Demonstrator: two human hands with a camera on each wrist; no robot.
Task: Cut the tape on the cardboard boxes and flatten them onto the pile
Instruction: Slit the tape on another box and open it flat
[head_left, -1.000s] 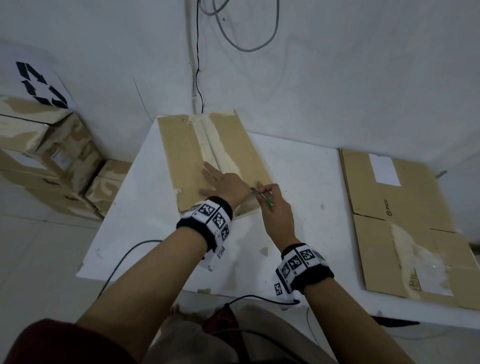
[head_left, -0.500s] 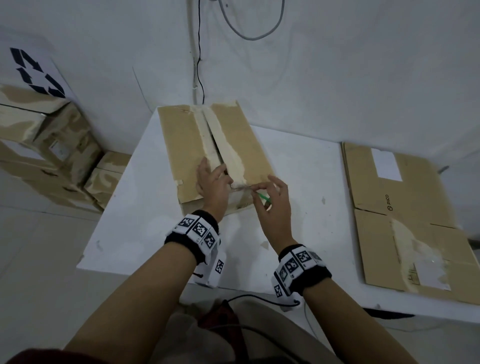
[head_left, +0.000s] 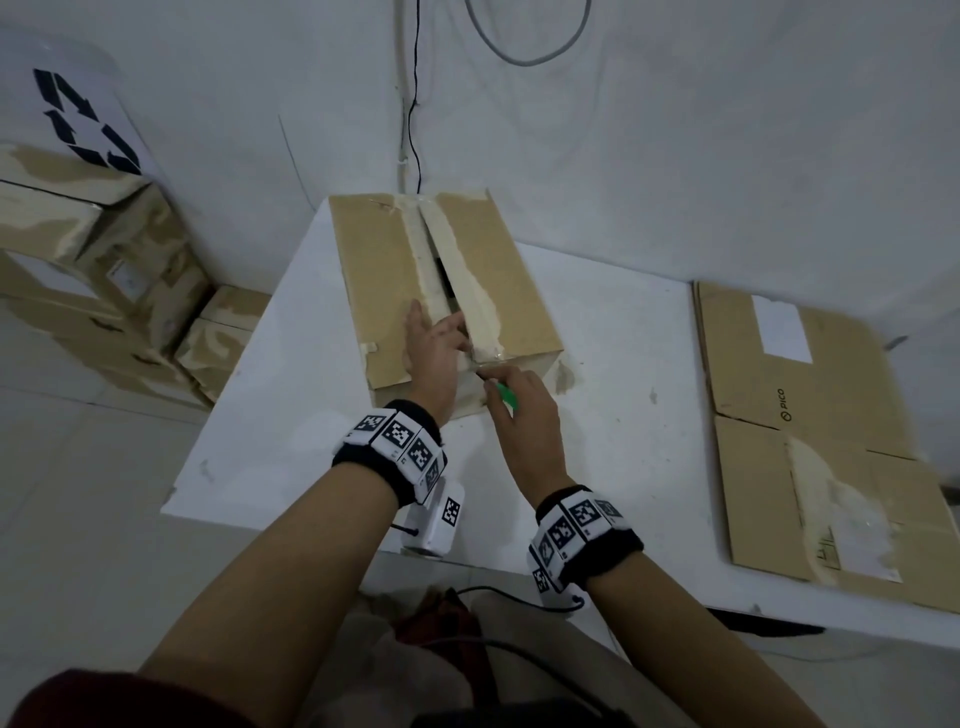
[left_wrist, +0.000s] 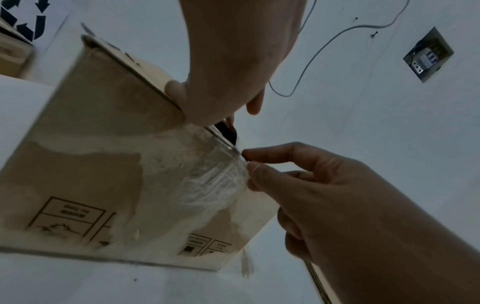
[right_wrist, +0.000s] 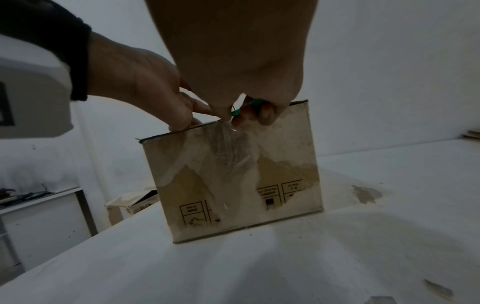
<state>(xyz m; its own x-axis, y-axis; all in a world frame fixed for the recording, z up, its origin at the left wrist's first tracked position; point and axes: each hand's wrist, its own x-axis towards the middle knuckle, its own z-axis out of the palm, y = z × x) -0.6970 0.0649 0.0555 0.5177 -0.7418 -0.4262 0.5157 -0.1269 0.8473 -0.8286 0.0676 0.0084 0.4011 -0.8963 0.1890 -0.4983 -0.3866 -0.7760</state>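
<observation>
A brown cardboard box (head_left: 384, 270) stands on the white table (head_left: 623, 415), and its top seam is slit into a dark gap. My left hand (head_left: 434, 345) rests on the left flap at the near end, fingertips at the seam. My right hand (head_left: 519, 410) grips a green-handled cutter (head_left: 505, 396), its tip at the top edge of the box's near face. Clear tape (right_wrist: 228, 148) runs down that torn face. In the left wrist view the right hand's fingers (left_wrist: 272, 152) pinch right at the tape (left_wrist: 221, 176). The blade itself is hidden.
A pile of flattened cardboard (head_left: 831, 415) lies on the table's right side. Taped boxes (head_left: 104, 270) are stacked on the floor at the left, under a recycling sign (head_left: 83, 124). Cables (head_left: 415, 130) hang on the wall behind the box.
My right hand has drawn the cutter back along the seam to the box's near top edge. The seam now gapes open. My left hand stays on the left flap.
</observation>
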